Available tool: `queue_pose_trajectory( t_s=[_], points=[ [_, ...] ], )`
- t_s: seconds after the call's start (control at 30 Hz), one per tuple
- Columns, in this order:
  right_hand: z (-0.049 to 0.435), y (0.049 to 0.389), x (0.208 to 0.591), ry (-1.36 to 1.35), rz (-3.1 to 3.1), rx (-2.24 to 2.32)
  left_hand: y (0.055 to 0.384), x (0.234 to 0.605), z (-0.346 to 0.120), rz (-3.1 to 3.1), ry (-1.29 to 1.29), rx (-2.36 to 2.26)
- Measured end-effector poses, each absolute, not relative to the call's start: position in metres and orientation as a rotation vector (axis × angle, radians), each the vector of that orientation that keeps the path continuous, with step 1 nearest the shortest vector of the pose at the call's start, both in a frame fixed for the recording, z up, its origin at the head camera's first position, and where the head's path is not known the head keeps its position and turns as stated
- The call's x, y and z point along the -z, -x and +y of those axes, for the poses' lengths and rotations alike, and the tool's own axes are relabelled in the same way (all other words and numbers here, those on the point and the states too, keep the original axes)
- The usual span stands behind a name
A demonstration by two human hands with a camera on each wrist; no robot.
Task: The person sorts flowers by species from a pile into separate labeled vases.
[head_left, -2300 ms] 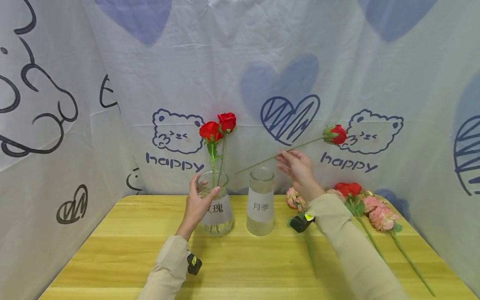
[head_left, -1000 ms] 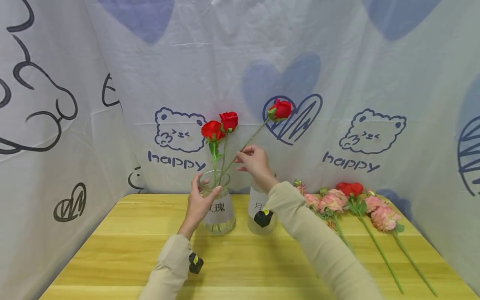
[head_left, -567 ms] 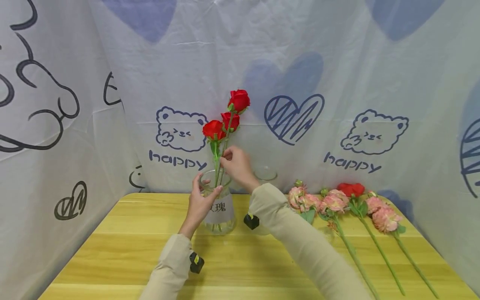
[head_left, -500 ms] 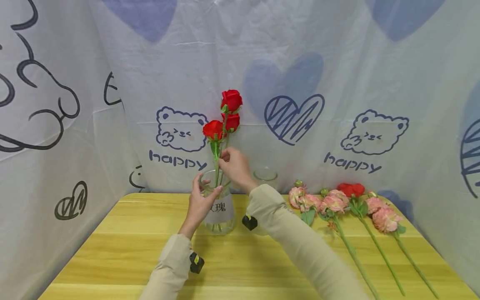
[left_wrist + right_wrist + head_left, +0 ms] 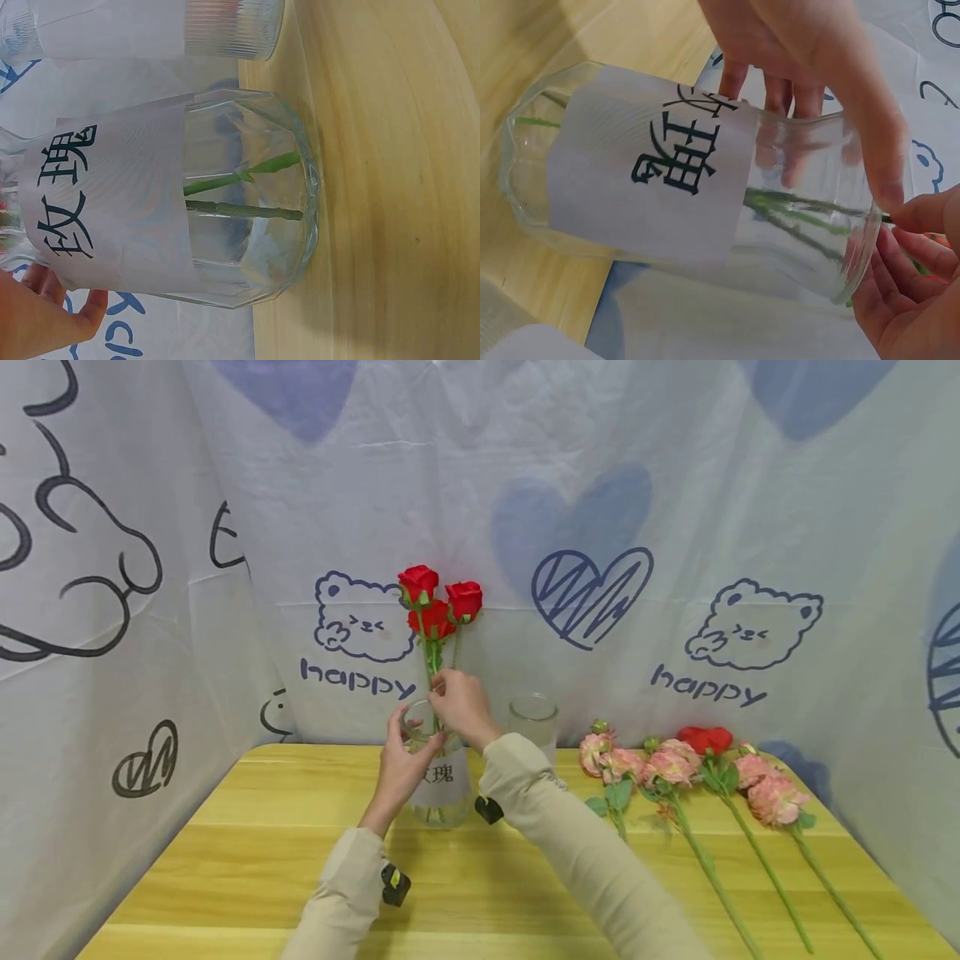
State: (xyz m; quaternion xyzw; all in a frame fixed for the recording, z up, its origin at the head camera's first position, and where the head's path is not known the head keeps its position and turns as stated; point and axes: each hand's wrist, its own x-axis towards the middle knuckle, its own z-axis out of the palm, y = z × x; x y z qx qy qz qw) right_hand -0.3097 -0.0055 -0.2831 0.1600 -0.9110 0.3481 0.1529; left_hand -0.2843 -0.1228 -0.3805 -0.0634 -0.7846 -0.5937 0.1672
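My left hand (image 5: 401,768) grips the neck of a clear glass vase (image 5: 450,789) with a white label bearing black characters. At its mouth, my right hand (image 5: 461,702) pinches the stem of a red rose (image 5: 417,583), whose bloom is the highest and leftmost of three. The other two blooms, a lower rose (image 5: 431,622) and a right rose (image 5: 465,600), rise from the same vase. Through the glass in the left wrist view, stem ends (image 5: 274,165) reach near the bottom. In the right wrist view, right-hand fingertips (image 5: 919,214) are right at the rim.
A second, narrower glass vase (image 5: 534,714) stands to the right, partly behind the right forearm. Pink flowers (image 5: 670,763) and another red flower (image 5: 705,741) lie on the wooden table (image 5: 247,852) at right. A printed curtain (image 5: 465,460) hangs behind.
My right hand has carried the rose from the right over to the labelled vase, tipped it upright and lowered its stem into the mouth; its bloom then moved left. My left hand stays on the vase.
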Motion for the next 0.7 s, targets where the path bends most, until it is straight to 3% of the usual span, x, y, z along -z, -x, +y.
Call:
queue_pose_trajectory(
  t_s=[0.7],
  points=[
    [0.009,0.309,0.275,-0.536,-2.591,-1.062,0.285,0.38,-0.123,-2.255,0.161,1.691]
  ],
)
